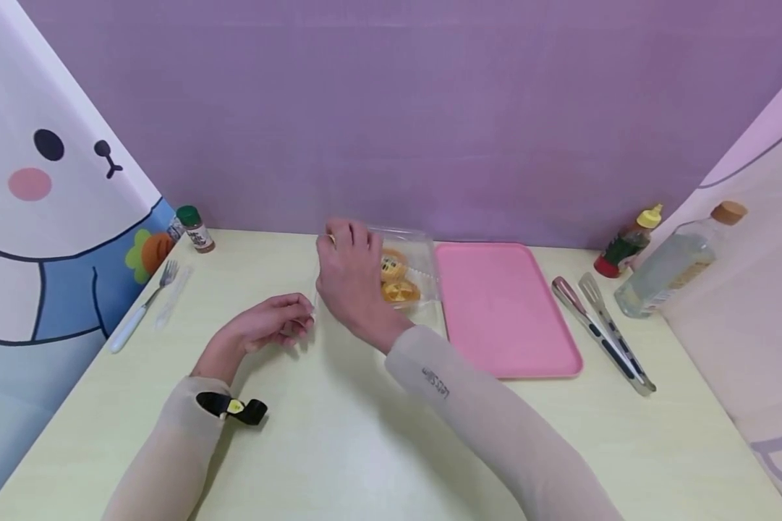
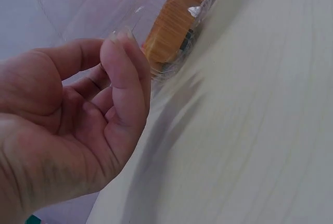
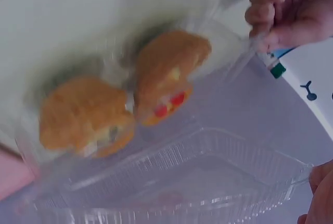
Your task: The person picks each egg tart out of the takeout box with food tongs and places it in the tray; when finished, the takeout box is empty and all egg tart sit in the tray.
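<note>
A clear plastic clamshell box (image 1: 427, 264) lies at the back middle of the table, its lid (image 3: 223, 156) raised. Two golden-brown filled buns sit side by side inside; one bun (image 3: 171, 73) shows red pieces in its filling, the other bun (image 3: 83, 114) a pale filling. With thumb and fingertips, my left hand (image 1: 273, 323) pinches the box's near-left corner. My right hand (image 1: 351, 271) reaches across the box in the head view and hides its left part. In the right wrist view, the fingers of that hand grip the lid's edge.
Right of the box lies a pink tray (image 1: 504, 311), with metal tongs (image 1: 602, 333) beside it. A sauce bottle (image 1: 627, 242) and a corked glass bottle (image 1: 670, 264) stand at right. At left are a fork (image 1: 145, 307), a wrapped clear utensil (image 1: 173, 298) and a green-capped spice jar (image 1: 195, 229).
</note>
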The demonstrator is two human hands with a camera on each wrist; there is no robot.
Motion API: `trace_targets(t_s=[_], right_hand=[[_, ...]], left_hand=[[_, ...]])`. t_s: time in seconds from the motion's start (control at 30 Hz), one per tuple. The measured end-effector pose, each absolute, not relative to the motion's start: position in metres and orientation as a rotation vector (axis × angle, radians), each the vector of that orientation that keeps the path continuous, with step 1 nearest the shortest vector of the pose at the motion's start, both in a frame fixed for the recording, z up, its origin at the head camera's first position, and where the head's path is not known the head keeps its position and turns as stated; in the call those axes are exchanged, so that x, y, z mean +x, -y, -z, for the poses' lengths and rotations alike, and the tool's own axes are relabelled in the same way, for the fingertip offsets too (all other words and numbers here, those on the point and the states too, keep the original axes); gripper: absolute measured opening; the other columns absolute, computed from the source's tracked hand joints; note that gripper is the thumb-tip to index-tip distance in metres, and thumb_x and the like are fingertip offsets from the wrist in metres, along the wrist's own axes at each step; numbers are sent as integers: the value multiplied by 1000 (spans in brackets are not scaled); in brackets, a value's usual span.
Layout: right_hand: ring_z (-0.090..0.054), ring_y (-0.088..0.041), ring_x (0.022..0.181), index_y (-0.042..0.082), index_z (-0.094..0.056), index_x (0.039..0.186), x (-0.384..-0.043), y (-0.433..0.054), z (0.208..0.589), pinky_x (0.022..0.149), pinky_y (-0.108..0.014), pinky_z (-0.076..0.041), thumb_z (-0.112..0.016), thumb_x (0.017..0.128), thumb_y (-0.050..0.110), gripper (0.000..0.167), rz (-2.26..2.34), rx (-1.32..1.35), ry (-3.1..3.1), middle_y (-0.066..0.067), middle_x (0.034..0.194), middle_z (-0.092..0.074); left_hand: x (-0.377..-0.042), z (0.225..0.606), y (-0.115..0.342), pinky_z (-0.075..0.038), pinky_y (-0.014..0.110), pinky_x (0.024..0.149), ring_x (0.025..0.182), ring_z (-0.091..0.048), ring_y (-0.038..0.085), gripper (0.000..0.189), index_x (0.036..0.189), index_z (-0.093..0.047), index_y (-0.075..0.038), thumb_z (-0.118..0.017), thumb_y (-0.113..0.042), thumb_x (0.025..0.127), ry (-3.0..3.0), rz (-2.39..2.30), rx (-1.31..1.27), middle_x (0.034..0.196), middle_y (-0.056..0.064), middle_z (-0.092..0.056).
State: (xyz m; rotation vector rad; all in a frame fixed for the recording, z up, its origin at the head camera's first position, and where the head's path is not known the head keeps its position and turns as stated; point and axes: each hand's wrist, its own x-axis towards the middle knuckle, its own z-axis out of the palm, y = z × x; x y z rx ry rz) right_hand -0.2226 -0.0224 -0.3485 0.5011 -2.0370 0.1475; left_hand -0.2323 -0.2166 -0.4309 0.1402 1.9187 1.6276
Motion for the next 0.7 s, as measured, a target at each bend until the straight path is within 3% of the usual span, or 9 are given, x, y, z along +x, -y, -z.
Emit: trace_targets(t_s=[0.17,0.4,0.53,0.7], right_hand=[[-49,-23,98,14,-65,80,-229,23,326,76,-37,-38,-49,88,2,21,-89,493,1988,-1,108,-56],[-48,-22,105,17,-66,89,-231,24,316,81,-38,-38,-48,94,4,23,-87,532,2122,0,111,-56],[-47,-22,111,18,-68,96,-235,21,315,87,-39,-38,-50,103,18,19,-90,535,2232,0,115,-56],[-43,-23,123,20,-67,103,-240,17,311,96,-40,-36,-49,106,32,22,-124,580,2429,1,125,-53]], left_hand=[[-232,430,217,-50,24,63,76,-60,11,15,105,-54,-12,-50,-26,106,-1930,-1610,165,92,-1,-63],[-231,431,219,-52,26,65,78,-59,13,21,110,-52,-6,-50,-27,106,-1934,-1584,193,94,3,-62],[-231,429,219,-54,27,67,80,-60,15,20,110,-52,-8,-50,-27,106,-1941,-1568,215,95,3,-61],[-230,427,218,-54,28,69,81,-61,15,18,107,-53,-10,-50,-28,106,-1943,-1558,233,95,2,-61]])
